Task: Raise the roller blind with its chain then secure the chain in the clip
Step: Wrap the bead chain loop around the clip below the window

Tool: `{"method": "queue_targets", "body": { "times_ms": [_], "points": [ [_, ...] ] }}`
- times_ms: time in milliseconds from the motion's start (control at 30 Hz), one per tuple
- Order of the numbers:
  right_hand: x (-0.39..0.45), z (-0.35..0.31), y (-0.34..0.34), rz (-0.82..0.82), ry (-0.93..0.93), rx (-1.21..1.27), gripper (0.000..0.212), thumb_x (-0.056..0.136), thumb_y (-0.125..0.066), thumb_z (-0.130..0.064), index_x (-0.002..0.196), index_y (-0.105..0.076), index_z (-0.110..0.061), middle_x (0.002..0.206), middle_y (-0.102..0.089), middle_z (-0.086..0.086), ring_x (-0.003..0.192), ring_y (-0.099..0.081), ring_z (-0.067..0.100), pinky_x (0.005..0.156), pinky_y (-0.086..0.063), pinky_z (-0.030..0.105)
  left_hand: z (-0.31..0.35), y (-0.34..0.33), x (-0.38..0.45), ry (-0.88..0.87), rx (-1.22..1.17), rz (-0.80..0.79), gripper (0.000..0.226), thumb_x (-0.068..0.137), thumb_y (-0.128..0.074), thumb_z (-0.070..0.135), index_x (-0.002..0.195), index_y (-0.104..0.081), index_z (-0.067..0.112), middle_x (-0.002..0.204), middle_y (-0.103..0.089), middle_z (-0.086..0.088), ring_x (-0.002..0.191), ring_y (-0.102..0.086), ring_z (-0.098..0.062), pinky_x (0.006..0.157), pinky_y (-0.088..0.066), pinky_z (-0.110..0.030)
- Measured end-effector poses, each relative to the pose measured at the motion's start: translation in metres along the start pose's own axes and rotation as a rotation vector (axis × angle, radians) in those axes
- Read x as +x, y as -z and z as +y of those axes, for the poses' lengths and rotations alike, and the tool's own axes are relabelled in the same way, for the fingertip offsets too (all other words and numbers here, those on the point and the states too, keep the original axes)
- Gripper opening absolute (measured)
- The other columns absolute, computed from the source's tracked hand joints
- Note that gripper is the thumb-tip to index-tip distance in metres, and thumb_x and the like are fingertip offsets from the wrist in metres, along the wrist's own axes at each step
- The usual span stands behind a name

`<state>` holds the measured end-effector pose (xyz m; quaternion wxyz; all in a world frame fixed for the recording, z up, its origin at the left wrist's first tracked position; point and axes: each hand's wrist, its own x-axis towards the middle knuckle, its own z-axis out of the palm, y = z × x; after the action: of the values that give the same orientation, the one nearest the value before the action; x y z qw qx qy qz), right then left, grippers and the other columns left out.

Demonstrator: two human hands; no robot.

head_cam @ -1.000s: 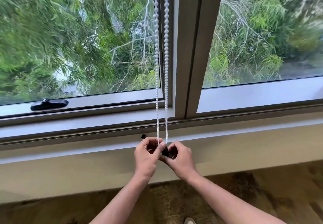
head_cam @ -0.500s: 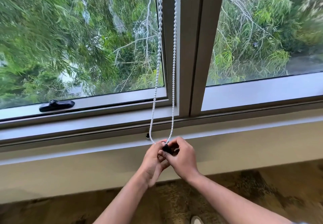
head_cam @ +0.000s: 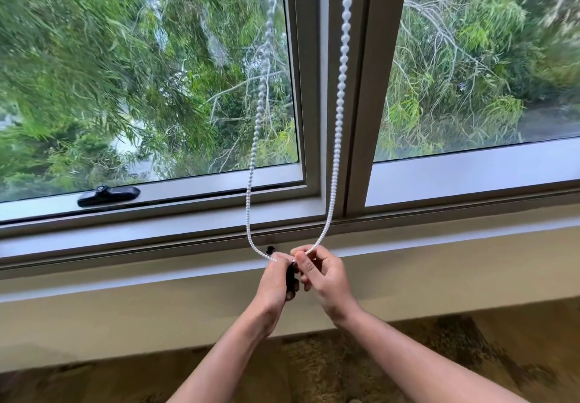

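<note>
The white bead chain (head_cam: 337, 110) is hanging in two strands in front of the window frame (head_cam: 351, 88), one strand running down over the left pane and the other down along the central upright, and both are curving inward to meet at the hands just below the sill (head_cam: 125, 264). The left hand (head_cam: 276, 286) is curling its fingers around a small black piece, apparently the clip (head_cam: 291, 277), of which only a dark sliver is showing between the two hands; its thumb is lying on the left strand where that strand ends. The right hand (head_cam: 323, 277) is pinching the right strand between thumb and forefinger, with the other fingers loosely bent beneath. The two hands are touching or nearly touching at the knuckles. Just above them, against the lower edge of the sill, a small dark fitting (head_cam: 270, 249) is sitting on the wall. A black window latch (head_cam: 108, 196) is lying along the bottom rail of the left pane, well to the left of the chain. Below the cream wall, a mottled brown carpet (head_cam: 314, 361) is covering the floor.
</note>
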<state>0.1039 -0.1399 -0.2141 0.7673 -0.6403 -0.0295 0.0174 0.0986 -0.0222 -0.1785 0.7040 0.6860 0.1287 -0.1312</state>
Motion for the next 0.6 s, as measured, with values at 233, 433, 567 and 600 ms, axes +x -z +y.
{"method": "queue_targets", "body": {
  "times_ms": [233, 433, 567, 600],
  "points": [
    [0.01, -0.006, -0.005, 0.042, -0.038, -0.009, 0.02, 0.103, -0.06, -0.016, 0.09, -0.073, -0.009, 0.062, -0.063, -0.008, 0.053, -0.054, 0.009, 0.05, -0.046, 0.023, 0.005, 0.002, -0.001, -0.056, -0.028, -0.034, 0.023, 0.089, -0.041, 0.037, 0.075, -0.053, 0.023, 0.064, -0.054, -0.002, 0.063, -0.039, -0.017, 0.06, -0.026, -0.035],
    [0.01, -0.004, 0.006, 0.054, -0.078, 0.001, 0.019, 0.1, -0.066, -0.019, 0.089, -0.071, -0.004, 0.062, -0.056, 0.001, 0.053, -0.053, 0.016, 0.052, -0.048, 0.028, 0.006, 0.008, -0.004, -0.034, -0.224, -0.023, 0.025, 0.1, -0.03, 0.021, 0.096, -0.051, 0.007, 0.083, -0.053, -0.006, 0.065, -0.041, -0.017, 0.06, -0.027, -0.032],
    [0.01, -0.002, 0.008, 0.058, -0.098, 0.038, 0.022, 0.098, -0.067, -0.019, 0.089, -0.069, 0.0, 0.062, -0.056, 0.004, 0.051, -0.052, 0.016, 0.05, -0.049, 0.027, 0.008, 0.006, -0.005, -0.029, -0.257, -0.019, 0.026, 0.099, -0.026, 0.016, 0.098, -0.051, 0.006, 0.083, -0.054, -0.007, 0.066, -0.041, -0.018, 0.06, -0.026, -0.034],
    [0.01, -0.003, 0.008, 0.056, -0.107, 0.055, 0.022, 0.098, -0.067, -0.019, 0.088, -0.069, 0.0, 0.062, -0.057, 0.003, 0.051, -0.052, 0.016, 0.05, -0.049, 0.026, 0.009, 0.005, -0.005, -0.026, -0.262, -0.019, 0.027, 0.098, -0.026, 0.014, 0.097, -0.051, 0.005, 0.083, -0.054, -0.008, 0.065, -0.042, -0.019, 0.06, -0.026, -0.034]
  ]
}}
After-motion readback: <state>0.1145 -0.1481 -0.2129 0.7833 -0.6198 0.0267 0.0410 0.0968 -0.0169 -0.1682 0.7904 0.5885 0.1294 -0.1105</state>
